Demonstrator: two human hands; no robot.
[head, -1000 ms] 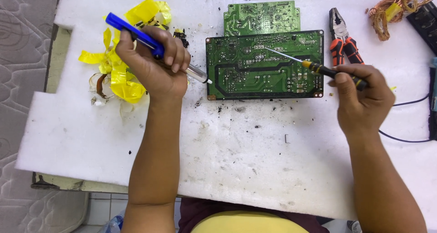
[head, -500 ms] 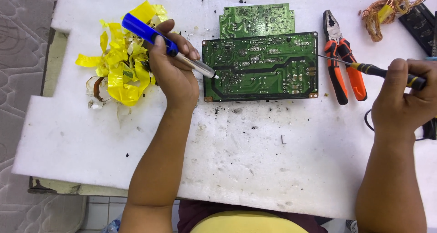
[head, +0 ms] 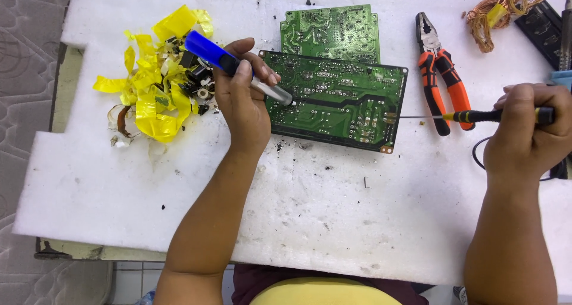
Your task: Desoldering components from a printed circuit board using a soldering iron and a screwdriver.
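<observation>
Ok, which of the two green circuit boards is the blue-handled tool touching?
The larger, nearer board, lying tilted; the smaller board behind it is untouched.

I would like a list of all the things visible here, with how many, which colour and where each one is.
circuit board: 1, green, centre, on the foam
smaller board: 1, green, behind the first
blue-handled tool: 1, tip on the circuit board
screwdriver: 1, black and yellow handle, right
pliers: 1, orange and black, right of the boards
copper wire coil: 1, top right
yellow tape scraps: pile, left
foam sheet: 1, white, under everything
left hand: holds the blue-handled tool
right hand: holds the screwdriver
</observation>
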